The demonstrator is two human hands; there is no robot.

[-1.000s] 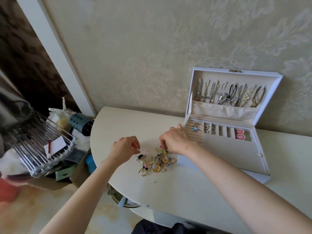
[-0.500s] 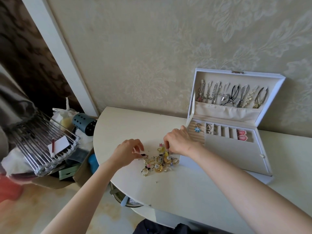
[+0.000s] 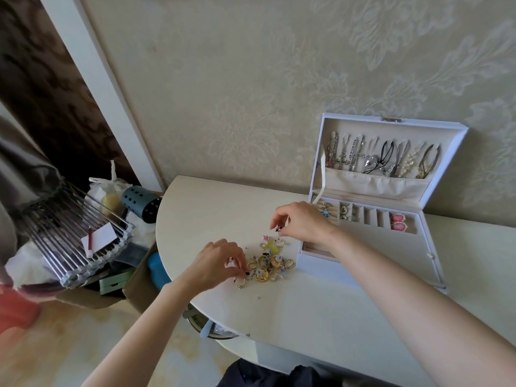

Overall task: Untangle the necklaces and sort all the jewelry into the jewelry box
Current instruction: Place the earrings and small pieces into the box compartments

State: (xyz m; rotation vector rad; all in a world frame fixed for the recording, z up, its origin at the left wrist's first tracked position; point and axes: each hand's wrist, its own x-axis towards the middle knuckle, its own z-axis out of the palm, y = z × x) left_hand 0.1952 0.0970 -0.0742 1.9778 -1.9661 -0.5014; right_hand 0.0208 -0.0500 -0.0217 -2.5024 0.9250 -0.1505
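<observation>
On the tabletop (image 3: 212,208), just left of the open jewelry box (image 3: 368,247), a pile of small jewelry (image 3: 268,265) lies between the two hands: gold hoops, rings, a yellow charm and a pink star, all loosely heaped. The step in hand looks like sorting the small pieces, since the necklaces (image 3: 379,159) already hang in a row inside the raised lid. The right hand (image 3: 303,223) is at the far side of the pile, close to the box's front left corner, and its thumb and forefinger pinch a small charm (image 3: 277,229) just above the heap. The left hand (image 3: 216,263) is at the pile's near left edge with its fingers curled. Its fingertips touch a small dark piece (image 3: 247,272), but it is too small to tell whether they actually grip it. The hands are apart, one on each side of the heap. The next move probably calls for carrying the pinched charm a short way right, over the box's rim, and dropping it into one of the narrow compartments (image 3: 368,217). Several of these look empty, while a blue flower piece (image 3: 325,212) and a pink pair (image 3: 398,222) fill the slots at either end. The charm must come free of its neighbours without dragging them along.
</observation>
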